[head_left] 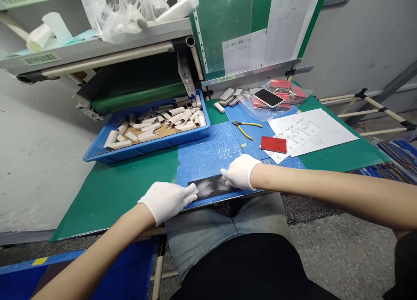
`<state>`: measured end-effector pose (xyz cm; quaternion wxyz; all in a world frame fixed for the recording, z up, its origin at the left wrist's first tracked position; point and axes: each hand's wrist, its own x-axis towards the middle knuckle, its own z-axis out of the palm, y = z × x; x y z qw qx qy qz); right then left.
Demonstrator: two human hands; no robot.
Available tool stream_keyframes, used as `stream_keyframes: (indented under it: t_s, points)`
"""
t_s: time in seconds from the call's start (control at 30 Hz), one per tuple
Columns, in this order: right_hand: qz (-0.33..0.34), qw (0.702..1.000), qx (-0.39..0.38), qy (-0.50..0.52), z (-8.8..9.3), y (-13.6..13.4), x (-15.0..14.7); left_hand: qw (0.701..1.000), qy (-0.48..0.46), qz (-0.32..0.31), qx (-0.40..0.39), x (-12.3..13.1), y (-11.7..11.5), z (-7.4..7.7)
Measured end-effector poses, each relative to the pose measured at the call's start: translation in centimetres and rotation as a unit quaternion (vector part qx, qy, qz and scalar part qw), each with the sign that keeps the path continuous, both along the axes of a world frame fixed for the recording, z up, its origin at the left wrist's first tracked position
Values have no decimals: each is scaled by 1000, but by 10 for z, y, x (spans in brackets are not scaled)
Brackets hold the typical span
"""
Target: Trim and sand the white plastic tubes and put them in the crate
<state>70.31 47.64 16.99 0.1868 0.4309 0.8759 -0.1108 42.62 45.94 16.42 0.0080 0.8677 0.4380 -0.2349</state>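
Observation:
Both my hands wear white gloves and rest on a dark flat sheet (208, 188) with whitish smears, lying at the near edge of a blue mat (208, 156). My left hand (167, 202) lies flat with its fingertips at the sheet's left end. My right hand (240, 172) presses on its right end, fingers pointing left. Whether either hand grips the sheet or only touches it is hard to tell. Part of the sheet is hidden under my gloves.
Yellow-handled pliers (245, 128) and a red card (273, 144) lie beyond my hands, beside printed papers (312, 133). A blue tray (146, 148) holds several pale rolled tubes. A phone (269, 97) lies on a plastic bag. A metal shelf overhangs the back.

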Motion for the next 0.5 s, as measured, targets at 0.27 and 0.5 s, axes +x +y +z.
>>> stream_keyframes:
  t_s: [0.27,0.5]
  points:
    - [-11,1000,-6,-7,7,-2,-6,997,-49,49,-17,-5,6,-9]
    - [-15,1000,7,-14,0,-2,10,1000,-9,28,-12,8,8,-8]
